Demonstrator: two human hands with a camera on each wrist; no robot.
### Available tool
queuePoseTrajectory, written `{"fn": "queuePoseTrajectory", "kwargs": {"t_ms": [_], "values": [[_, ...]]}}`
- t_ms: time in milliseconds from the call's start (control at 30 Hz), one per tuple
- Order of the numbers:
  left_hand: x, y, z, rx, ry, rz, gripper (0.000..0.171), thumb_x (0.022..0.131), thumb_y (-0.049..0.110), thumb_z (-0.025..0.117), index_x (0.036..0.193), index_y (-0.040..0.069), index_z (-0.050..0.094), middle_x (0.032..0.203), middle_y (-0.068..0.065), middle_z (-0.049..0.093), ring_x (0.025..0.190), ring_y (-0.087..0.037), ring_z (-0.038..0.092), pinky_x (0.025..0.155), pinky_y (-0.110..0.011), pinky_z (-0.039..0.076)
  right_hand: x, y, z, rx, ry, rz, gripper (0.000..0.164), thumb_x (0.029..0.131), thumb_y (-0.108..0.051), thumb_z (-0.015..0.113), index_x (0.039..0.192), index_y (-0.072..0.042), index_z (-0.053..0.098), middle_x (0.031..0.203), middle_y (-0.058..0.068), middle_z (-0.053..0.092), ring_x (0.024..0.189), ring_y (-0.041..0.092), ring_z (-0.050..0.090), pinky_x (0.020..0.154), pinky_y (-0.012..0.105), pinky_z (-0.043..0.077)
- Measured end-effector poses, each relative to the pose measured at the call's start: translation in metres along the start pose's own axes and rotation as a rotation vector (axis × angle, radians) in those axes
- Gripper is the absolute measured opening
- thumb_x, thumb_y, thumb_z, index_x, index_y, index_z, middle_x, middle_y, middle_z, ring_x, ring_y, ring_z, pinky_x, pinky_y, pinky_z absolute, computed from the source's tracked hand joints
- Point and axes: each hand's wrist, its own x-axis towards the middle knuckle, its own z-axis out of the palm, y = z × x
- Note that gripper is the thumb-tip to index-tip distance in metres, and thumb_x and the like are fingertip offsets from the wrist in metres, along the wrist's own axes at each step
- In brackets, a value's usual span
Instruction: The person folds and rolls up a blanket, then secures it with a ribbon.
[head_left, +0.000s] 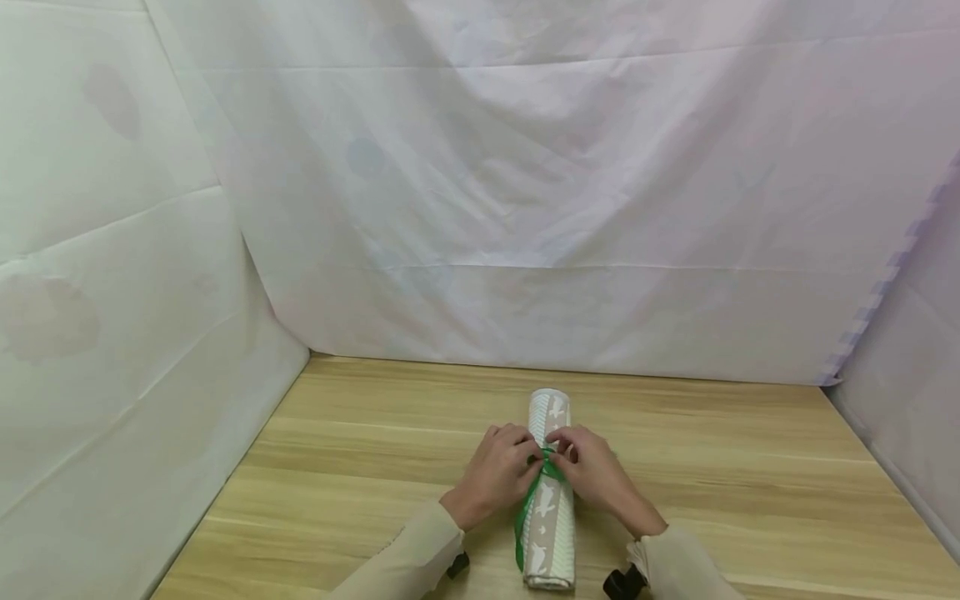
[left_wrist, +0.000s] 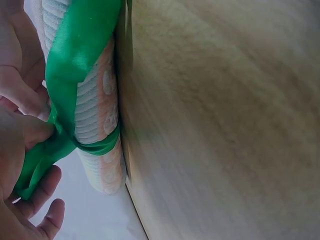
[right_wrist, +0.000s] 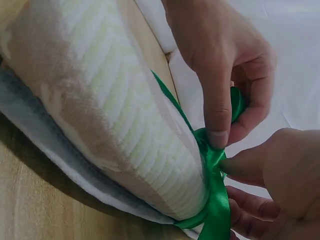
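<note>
A rolled towel (head_left: pixel 545 525), white with a beige band of pale figures, lies lengthwise on the table. Round its middle runs a green satin ribbon (left_wrist: pixel 80 45), crossed at a small knot on top. With thumb and fingers my left hand (head_left: pixel 498 467) pinches ribbon at the knot's left side. My right hand (head_left: pixel 596 475) also pinches it, thumb and forefinger close to the crossing in the right wrist view. One long ribbon tail hangs along the towel's left side. The palms hide part of the ribbon ends.
The wooden table (head_left: pixel 360 467) extends on both sides of the towel. White cloth (head_left: pixel 525 208) hangs behind, with more white sheeting (head_left: pixel 105 333) along the left. Dark wrist devices (head_left: pixel 624 582) show below the sleeves.
</note>
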Motion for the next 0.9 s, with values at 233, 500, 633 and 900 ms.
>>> {"fn": "queuePoseTrajectory", "kwargs": {"t_ms": [233,500,633,900], "values": [[-0.0009,0.0001,-0.0003,0.018,0.015,-0.021,0.005,0.088,0.025,0.077,0.086,0.021,0.075,0.092,0.009,0.065,0.083,-0.008,0.058,0.07,-0.023,0.041,0.0031,0.0026,0.0097,-0.058,0.048,-0.037,0.014,0.084,0.001,0.075,0.094,-0.008,0.075,0.088,0.001,0.057,0.07,0.011,0.046,0.059,0.023,0.041],[0.0002,0.0017,0.0016,0.025,0.049,-0.05,0.007,0.087,0.025,0.076,0.084,0.02,0.073,0.088,0.008,0.065,0.079,-0.007,0.058,0.065,-0.02,0.038,0.0032,0.0068,0.0108,-0.001,0.113,-0.009,0.008,0.085,-0.005,0.076,0.085,-0.012,0.072,0.082,-0.003,0.056,0.067,0.01,0.045,0.058,0.022,0.039],[0.0005,0.0023,0.0046,0.007,0.078,-0.061,0.008,0.086,0.022,0.077,0.083,0.018,0.072,0.085,0.007,0.064,0.076,-0.007,0.057,0.063,-0.018,0.036,0.0021,0.0058,0.0095,0.076,0.095,0.039,0.003,0.089,-0.013,0.074,0.087,-0.012,0.072,0.08,-0.005,0.057,0.066,0.012,0.046,0.056,0.023,0.04],[0.0004,0.0051,0.005,0.023,0.12,-0.096,0.01,0.085,0.021,0.078,0.08,0.017,0.071,0.084,0.007,0.063,0.073,-0.008,0.058,0.062,-0.019,0.038,0.0022,0.0026,0.0093,0.224,0.054,0.068,0.005,0.094,-0.012,0.068,0.091,-0.013,0.072,0.084,-0.004,0.066,0.07,0.01,0.052,0.061,0.023,0.045]]}}
